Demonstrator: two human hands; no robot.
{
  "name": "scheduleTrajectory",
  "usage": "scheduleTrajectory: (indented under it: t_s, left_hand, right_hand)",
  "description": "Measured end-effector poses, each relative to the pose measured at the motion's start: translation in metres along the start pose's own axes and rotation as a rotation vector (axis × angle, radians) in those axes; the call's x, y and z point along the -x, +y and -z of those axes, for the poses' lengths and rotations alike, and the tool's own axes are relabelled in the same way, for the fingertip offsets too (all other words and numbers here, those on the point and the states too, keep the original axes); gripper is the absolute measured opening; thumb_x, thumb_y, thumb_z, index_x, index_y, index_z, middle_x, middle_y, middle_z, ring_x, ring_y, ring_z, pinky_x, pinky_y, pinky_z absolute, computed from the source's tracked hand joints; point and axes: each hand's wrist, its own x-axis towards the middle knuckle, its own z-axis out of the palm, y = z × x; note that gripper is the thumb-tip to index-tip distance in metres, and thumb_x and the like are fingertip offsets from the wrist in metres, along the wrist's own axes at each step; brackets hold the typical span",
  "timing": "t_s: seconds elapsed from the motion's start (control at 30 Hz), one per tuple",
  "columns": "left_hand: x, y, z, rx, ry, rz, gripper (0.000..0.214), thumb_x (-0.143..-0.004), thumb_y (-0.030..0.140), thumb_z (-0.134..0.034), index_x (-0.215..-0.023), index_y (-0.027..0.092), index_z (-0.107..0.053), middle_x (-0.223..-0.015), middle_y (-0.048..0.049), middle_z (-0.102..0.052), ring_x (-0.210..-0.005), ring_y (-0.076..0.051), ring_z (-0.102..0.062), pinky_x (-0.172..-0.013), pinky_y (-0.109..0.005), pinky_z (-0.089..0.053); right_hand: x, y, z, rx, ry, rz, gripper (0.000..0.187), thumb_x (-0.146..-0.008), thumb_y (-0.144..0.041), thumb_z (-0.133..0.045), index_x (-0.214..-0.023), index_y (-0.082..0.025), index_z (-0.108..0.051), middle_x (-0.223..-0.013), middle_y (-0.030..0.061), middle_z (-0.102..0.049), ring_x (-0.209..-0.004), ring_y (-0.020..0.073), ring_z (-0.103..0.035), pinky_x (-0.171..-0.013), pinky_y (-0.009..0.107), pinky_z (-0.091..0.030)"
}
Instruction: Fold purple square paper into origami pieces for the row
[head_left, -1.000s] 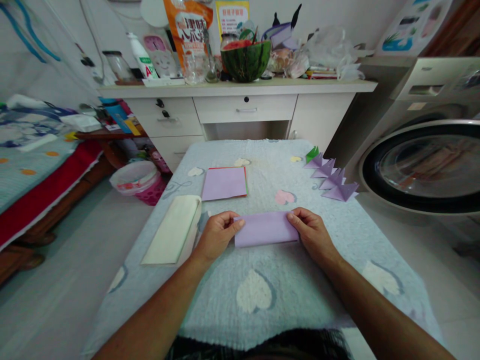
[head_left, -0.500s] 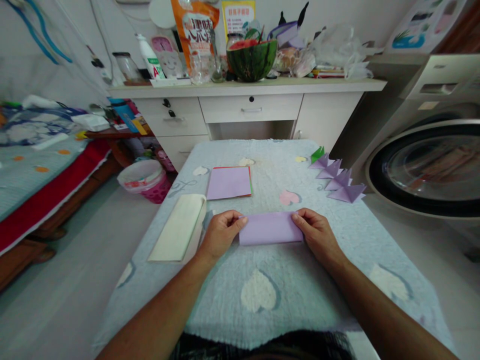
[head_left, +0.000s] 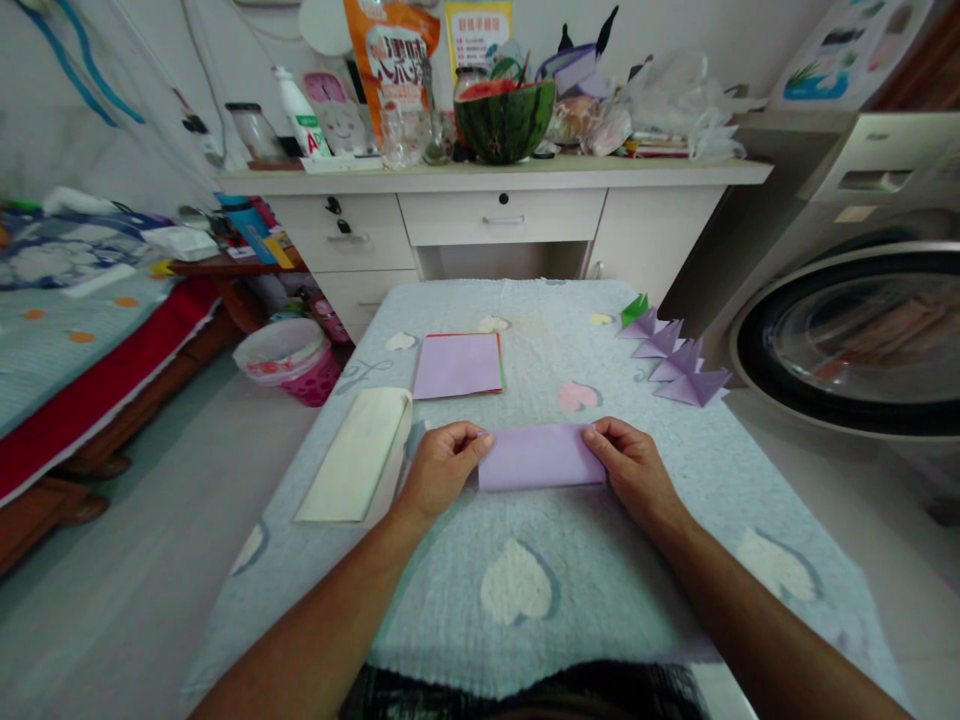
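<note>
1. The orange bag [head_left: 391, 55] carries large Chinese characters, the white bottle [head_left: 300, 112] a big "A"; the notice's [head_left: 478, 38] small print is blurred.
2. Left hand [head_left: 448, 462] and right hand [head_left: 632, 462] pinch the purple paper [head_left: 541, 460] by its far corners, mid-tablecloth.
3. Open tablecloth [head_left: 600, 570] separates paper from near edge.
4. Folded shapes [head_left: 679, 362] line the right edge.

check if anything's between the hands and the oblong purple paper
Nothing visible is: the left hand and right hand pinch the oblong purple paper near its ends. The stack of square sheets lies beyond, and the pale green item lies left of the left hand.
</note>
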Motion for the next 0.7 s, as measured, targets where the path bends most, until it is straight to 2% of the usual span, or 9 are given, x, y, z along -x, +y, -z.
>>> scheduleTrajectory:
  t_s: [0.17,0.37,0.53,0.7]
  left_hand:
    - [0.002,0.001,0.0,-0.102,0.006,-0.031,0.028,-0.08,0.041,-0.063,-0.07,0.016,-0.064,-0.061,0.0021,-0.055,-0.057,-0.012,-0.047,-0.055,-0.022,-0.035]
    - [0.005,0.005,-0.003,-0.507,0.043,-0.176,0.028,-0.085,0.037,-0.056,-0.065,0.018,-0.06,-0.055,0.003,-0.052,-0.054,-0.012,-0.048,-0.056,-0.024,-0.031]
    - [0.003,0.006,-0.006,-0.793,0.039,-0.287,0.026,-0.086,0.031,-0.053,-0.064,0.018,-0.059,-0.063,0.0005,-0.058,-0.061,-0.015,-0.053,-0.067,-0.029,-0.032]
    - [0.001,0.003,-0.009,-0.921,0.034,-0.284,0.022,-0.085,0.029,-0.055,-0.066,0.019,-0.06,-0.069,-0.0016,-0.062,-0.068,-0.018,-0.056,-0.072,-0.032,-0.032]
  right_hand:
    - [0.0,0.002,0.0,0.111,0.017,0.039,0.033,-0.082,-0.05,-0.06,-0.069,-0.02,-0.055,-0.06,-0.003,-0.047,-0.056,0.0127,-0.041,-0.053,0.026,-0.031]
    - [-0.003,0.009,-0.001,0.54,0.072,0.181,0.026,-0.087,-0.039,-0.053,-0.075,-0.02,-0.064,-0.072,0.0035,-0.063,-0.071,0.0193,-0.054,-0.067,0.03,-0.037]
    - [-0.006,0.013,-0.002,0.75,0.07,0.264,0.024,-0.088,-0.034,-0.051,-0.073,-0.019,-0.064,-0.07,0.0049,-0.063,-0.071,0.0204,-0.053,-0.07,0.033,-0.036]
    - [-0.007,0.014,-0.003,0.885,0.102,0.288,0.022,-0.088,-0.032,-0.054,-0.072,-0.019,-0.064,-0.073,0.0051,-0.062,-0.076,0.0213,-0.051,-0.074,0.034,-0.032]
